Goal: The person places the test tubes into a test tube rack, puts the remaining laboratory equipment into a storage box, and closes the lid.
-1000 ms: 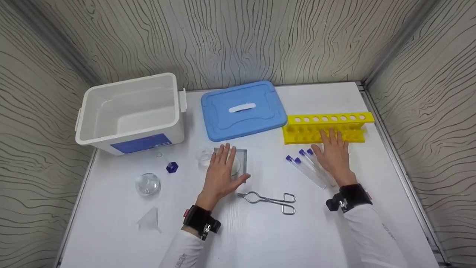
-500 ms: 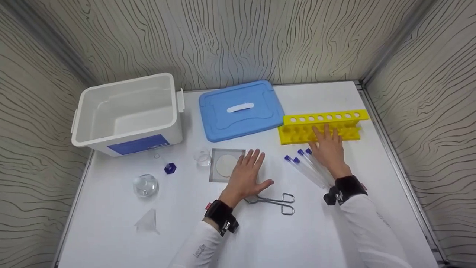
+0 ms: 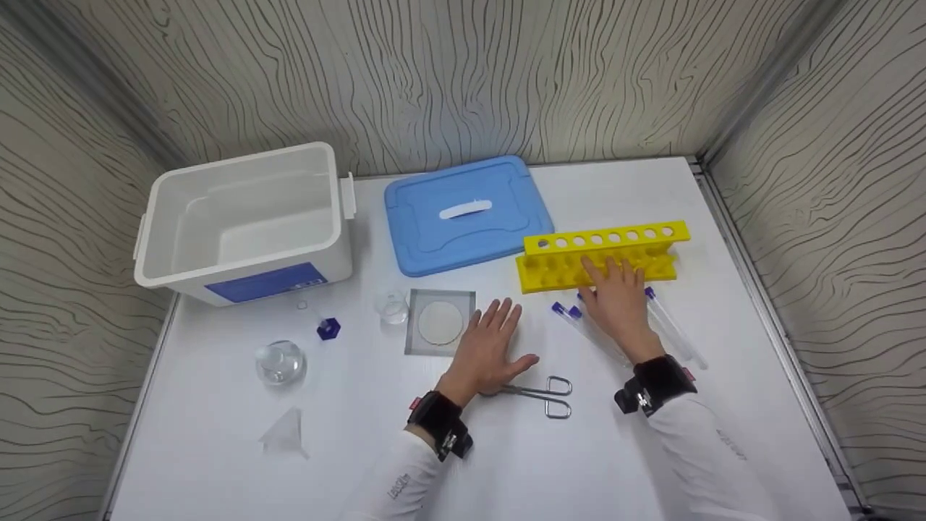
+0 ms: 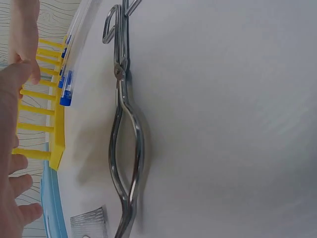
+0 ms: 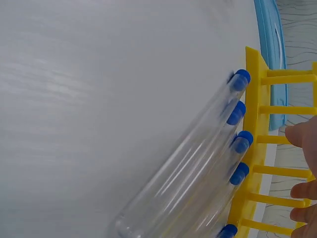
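My left hand (image 3: 486,354) spreads flat above the metal crucible tongs (image 3: 539,391), covering their tips in the head view; the left wrist view shows the tongs (image 4: 124,124) lying on the table, untouched. My right hand (image 3: 616,304) reaches over the yellow test tube rack (image 3: 606,239), its extended fingers on the rack's lower front part. In the right wrist view, its fingertips (image 5: 299,191) are at the pegs. Several clear test tubes (image 5: 183,168) with blue caps lie in front of the rack, partly hidden beneath my right hand in the head view.
A wire gauze (image 3: 440,323) lies left of my left hand, beside a small beaker (image 3: 393,307). Farther left are a measuring cylinder with a blue base (image 3: 328,328), a round glass vessel (image 3: 280,362) and a funnel (image 3: 286,433). Behind stand a white bin (image 3: 242,217) and blue lid (image 3: 466,231).
The rack has slid left and slightly nearer under my right hand, and some tubes now show to the right of that hand. My left hand has moved right, off the gauze and over the tongs.
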